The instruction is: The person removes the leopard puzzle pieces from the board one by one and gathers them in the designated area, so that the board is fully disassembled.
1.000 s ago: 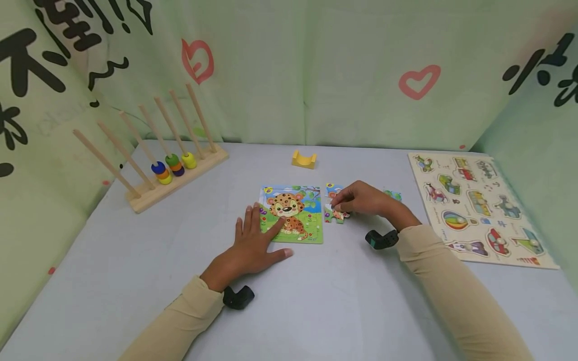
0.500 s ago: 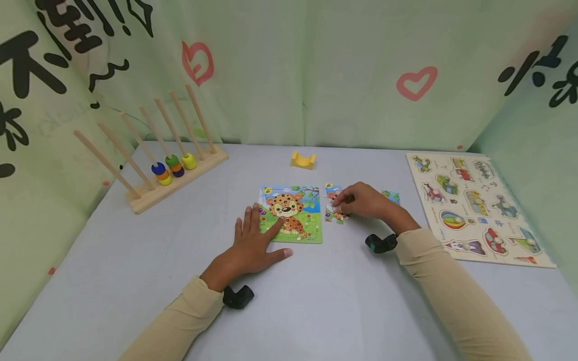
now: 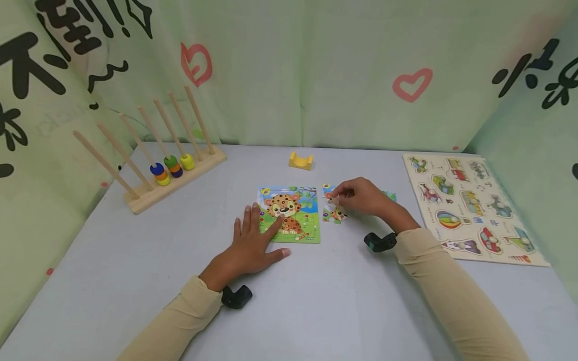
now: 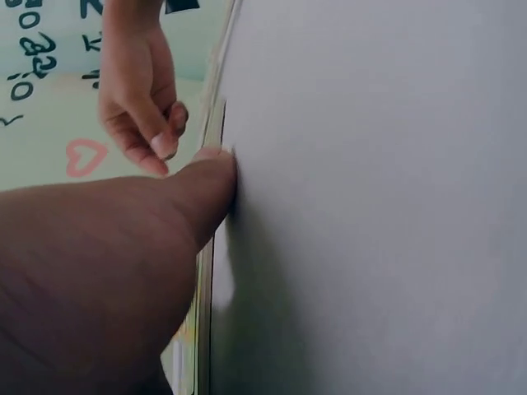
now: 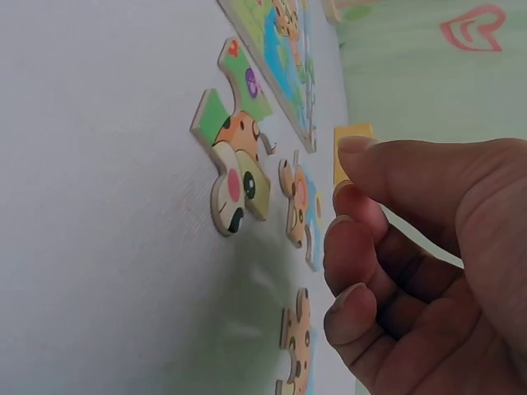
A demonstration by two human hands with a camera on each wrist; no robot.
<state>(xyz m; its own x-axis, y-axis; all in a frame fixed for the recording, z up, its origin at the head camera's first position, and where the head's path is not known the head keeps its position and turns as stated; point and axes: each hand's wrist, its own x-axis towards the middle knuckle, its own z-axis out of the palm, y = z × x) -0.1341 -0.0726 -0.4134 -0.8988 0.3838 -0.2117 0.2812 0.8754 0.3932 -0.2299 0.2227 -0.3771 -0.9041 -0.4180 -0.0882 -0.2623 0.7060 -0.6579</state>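
My left hand [image 3: 250, 248] lies spread on the left part of a square leopard puzzle board [image 3: 309, 225], thumb on the table beside its near edge. In the left wrist view, the thumb [image 4: 214, 169] sits beside the board's edge. Just right of the board, my right hand [image 3: 363, 196] hovers over loose jigsaw pieces, fingers loosely curled and nothing visible between them. The right wrist view shows a piece [image 5: 239, 177] with part of a leopard face below my right hand [image 5: 412, 247]. Another piece [image 5: 296, 206] lies behind it, and a third [image 5: 298, 346] lies nearer the camera.
A wooden peg rack [image 3: 180, 180] with several coloured rings stands at the back left. At the back middle is a yellow arched block [image 3: 300, 161]. A large picture board [image 3: 474, 210] with knobbed shapes lies on the right. Green curtains [image 3: 343, 90] enclose the table.
My right hand has shifted slightly away from me, uncovering more of the leopard-face piece. My left hand stays in place on the board.
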